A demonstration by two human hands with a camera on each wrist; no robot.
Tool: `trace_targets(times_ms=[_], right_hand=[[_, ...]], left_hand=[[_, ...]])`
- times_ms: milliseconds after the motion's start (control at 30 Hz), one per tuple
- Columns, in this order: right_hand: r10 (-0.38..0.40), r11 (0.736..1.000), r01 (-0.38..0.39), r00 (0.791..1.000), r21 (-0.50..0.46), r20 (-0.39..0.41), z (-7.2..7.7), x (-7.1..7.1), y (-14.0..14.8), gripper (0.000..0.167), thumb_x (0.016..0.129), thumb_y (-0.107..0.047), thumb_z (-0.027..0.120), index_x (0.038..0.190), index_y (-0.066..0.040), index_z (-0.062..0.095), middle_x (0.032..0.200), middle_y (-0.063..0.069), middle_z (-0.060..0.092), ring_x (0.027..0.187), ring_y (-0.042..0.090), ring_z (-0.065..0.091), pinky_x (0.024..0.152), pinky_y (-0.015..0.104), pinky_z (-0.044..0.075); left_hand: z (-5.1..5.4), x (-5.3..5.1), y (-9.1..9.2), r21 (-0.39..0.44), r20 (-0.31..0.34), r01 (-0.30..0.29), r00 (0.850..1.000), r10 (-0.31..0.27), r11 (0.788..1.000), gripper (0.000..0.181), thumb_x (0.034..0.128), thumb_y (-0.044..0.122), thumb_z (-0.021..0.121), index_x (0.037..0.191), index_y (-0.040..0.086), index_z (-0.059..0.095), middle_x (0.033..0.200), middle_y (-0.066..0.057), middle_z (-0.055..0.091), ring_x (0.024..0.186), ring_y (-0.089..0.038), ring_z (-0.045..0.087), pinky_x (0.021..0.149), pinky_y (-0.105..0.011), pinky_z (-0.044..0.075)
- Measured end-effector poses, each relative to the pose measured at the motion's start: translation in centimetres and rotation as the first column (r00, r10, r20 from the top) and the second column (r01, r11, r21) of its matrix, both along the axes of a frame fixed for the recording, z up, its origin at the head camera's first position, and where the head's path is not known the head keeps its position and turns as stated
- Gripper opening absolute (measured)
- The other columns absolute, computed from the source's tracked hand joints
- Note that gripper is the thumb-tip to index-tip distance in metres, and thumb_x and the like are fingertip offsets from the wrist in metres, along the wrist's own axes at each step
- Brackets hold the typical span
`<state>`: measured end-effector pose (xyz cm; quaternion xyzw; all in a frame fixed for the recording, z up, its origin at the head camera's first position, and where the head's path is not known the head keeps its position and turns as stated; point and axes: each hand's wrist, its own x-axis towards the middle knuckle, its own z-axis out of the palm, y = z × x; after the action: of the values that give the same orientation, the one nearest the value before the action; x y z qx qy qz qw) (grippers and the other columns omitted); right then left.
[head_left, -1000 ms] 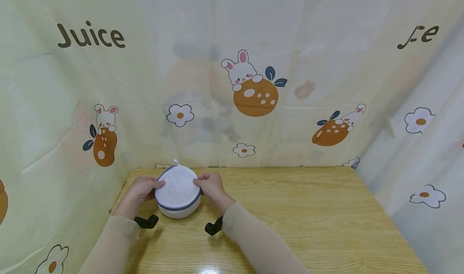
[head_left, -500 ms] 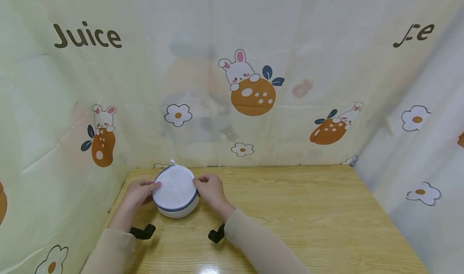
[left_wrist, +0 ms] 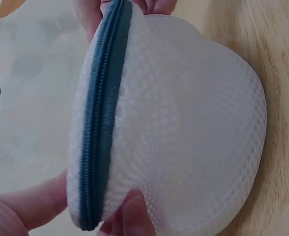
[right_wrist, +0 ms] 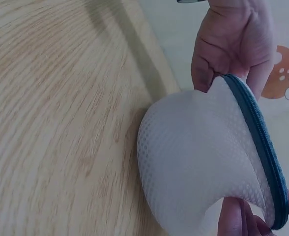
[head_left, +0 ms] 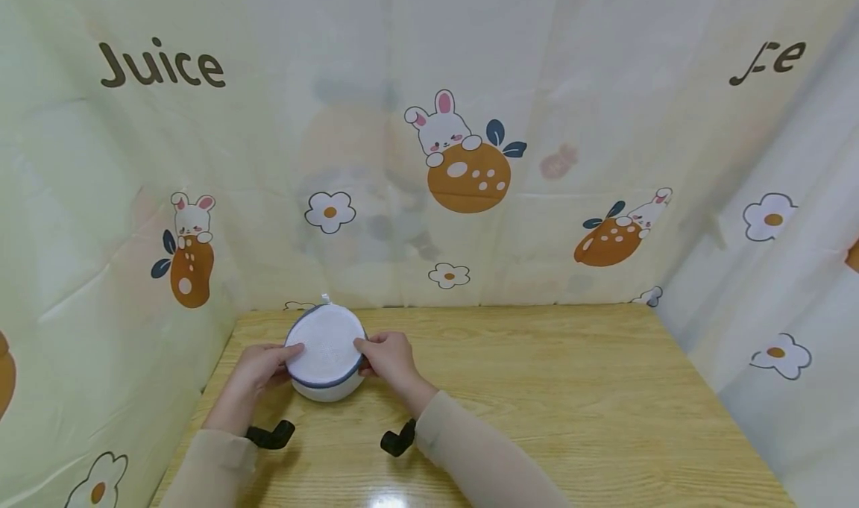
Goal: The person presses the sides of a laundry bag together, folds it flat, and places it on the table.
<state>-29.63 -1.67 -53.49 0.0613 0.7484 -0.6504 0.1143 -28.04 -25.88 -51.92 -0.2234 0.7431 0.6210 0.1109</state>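
A round white mesh laundry bag (head_left: 325,344) with a blue zipper (left_wrist: 102,118) around its upper rim stands at the left rear of the table. My left hand (head_left: 260,366) pinches its left edge, the thumb on top of the lid and fingers underneath. On the opposite side my right hand (head_left: 392,359) grips the rim in the same way. Both wrist views show the zipper closed along the visible stretch, and the soft mesh wall (right_wrist: 193,152) dented where fingers press under the rim. The zipper pull is not seen, nor is the inside of the bag.
The wooden table (head_left: 550,403) extends to the right and front. Behind it and at both sides hangs a printed curtain (head_left: 570,157), close to the bag. Black wrist mounts (head_left: 271,435) stick out beneath the sleeves.
Both hands have shifted slightly toward the near side of the bag's rim, keeping their hold. The bag has stayed almost in place, its lid tilting a little.
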Motion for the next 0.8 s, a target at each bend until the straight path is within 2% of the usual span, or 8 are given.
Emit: trace_targets(times_ms=[133,267,500,800], right_hand=[[-0.002,1.0,0.002,1.0,-0.008,0.023,-0.3,0.0,-0.1,0.022,0.099,-0.023,0.078,0.1,-0.001,0.078,0.076,0.006,0.075,0.062,0.01,0.07,0.071,0.033,0.066],[-0.007,0.999,0.009,0.999,-0.049,0.041,-0.6,0.0,-0.3,0.021,0.1,-0.02,0.077,0.104,0.0,0.078,0.078,0.006,0.074,0.062,0.007,0.069,0.064,0.025,0.062],[-0.038,0.991,0.048,0.996,-0.128,0.081,-1.1,-0.4,-0.5,0.019,0.099,-0.016,0.077,0.105,0.002,0.077,0.078,0.004,0.07,0.057,0.006,0.065,0.064,0.027,0.063],[-0.046,0.991,0.057,0.994,-0.122,0.097,-1.1,-0.6,-0.7,0.02,0.099,-0.014,0.078,0.11,0.002,0.077,0.083,0.004,0.072,0.062,0.006,0.065,0.066,0.026,0.063]], left_hand=[[-0.2,-0.2,0.2,0.019,0.002,-0.02,1.0,0.02,1.0,0.058,0.0982,0.021,0.081,0.14,-0.014,0.061,0.118,-0.016,0.071,0.097,-0.021,0.068,0.081,-0.028,0.064],[-0.4,-0.2,0.2,0.032,-0.006,-0.02,1.0,0.02,0.999,0.053,0.0989,0.018,0.079,0.138,-0.014,0.062,0.106,-0.01,0.072,0.09,-0.019,0.066,0.075,-0.025,0.061],[-0.6,0.0,0.2,0.067,-0.023,-0.021,0.999,0.023,0.998,0.041,0.0992,0.012,0.077,0.128,-0.014,0.067,0.083,-0.001,0.07,0.075,-0.015,0.061,0.066,-0.026,0.056],[-0.8,0.0,0.1,0.104,0.014,-0.018,1.0,0.017,0.994,0.04,0.1023,0.013,0.073,0.132,-0.012,0.064,0.082,-0.001,0.07,0.075,-0.014,0.061,0.066,-0.025,0.054]])
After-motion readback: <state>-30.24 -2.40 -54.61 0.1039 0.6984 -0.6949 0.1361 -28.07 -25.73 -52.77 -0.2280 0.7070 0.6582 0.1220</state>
